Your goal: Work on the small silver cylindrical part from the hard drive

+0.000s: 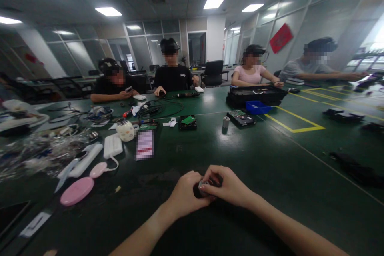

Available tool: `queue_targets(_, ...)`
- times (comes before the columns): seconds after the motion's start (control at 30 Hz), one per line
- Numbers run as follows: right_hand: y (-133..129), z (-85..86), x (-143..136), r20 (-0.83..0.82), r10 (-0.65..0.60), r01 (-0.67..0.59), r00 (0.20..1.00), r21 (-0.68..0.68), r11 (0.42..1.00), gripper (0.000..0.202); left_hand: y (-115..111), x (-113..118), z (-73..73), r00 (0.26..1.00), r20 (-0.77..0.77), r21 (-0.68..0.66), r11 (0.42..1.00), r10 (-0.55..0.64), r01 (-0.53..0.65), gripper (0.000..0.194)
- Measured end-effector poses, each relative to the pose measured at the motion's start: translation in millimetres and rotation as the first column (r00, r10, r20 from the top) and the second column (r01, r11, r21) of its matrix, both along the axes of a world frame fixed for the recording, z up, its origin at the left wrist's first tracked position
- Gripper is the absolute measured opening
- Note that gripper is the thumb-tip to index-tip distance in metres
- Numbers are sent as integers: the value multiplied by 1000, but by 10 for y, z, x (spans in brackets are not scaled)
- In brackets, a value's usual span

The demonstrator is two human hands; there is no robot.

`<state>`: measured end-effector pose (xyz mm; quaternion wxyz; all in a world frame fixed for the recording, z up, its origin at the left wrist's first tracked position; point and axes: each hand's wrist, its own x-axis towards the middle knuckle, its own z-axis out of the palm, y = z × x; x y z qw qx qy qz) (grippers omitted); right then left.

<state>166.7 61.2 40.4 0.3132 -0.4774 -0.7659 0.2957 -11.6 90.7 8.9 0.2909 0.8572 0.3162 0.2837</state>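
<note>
Close in front of me, a small round dark-and-silver object (203,187) is held between both hands over the green table; most of it is hidden by fingers and its kind does not show. My left hand (184,193) is closed around its left side. From the right, my right hand (226,186) grips its top, thumb and fingers bent onto the silvery part. Farther off stands a small silver cylinder (225,122), upright beside a hard drive (241,119). Another drive with a green circuit board (188,121) lies to the left of it.
Left of my hands are a pink round case (77,191), a white power bank (113,146), a cup (126,129), a pixelated phone (145,144) and plastic bags (45,148). A blue tray (258,107) stands by black cases (255,95). Several people sit across the table.
</note>
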Motion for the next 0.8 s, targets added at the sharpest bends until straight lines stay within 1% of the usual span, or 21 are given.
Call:
queue_targets(0.17, -3, -35, -3, -27, -27, 27, 999, -12, 1000, 21, -1, -2, 6, 1000, 8, 6, 1000, -9, 9, 16)
queue_targets(0.53, 9, -43, 12, -55, -61, 59, 997, -48, 997, 28, -5, -1, 23, 1000, 1, 6, 1000, -18, 18, 14)
queue_targets(0.8, 15, -29, 5, -34, -41, 41, 999, -14, 999, 20, -1, -2, -23, 1000, -8, 13, 1000, 2, -2, 16)
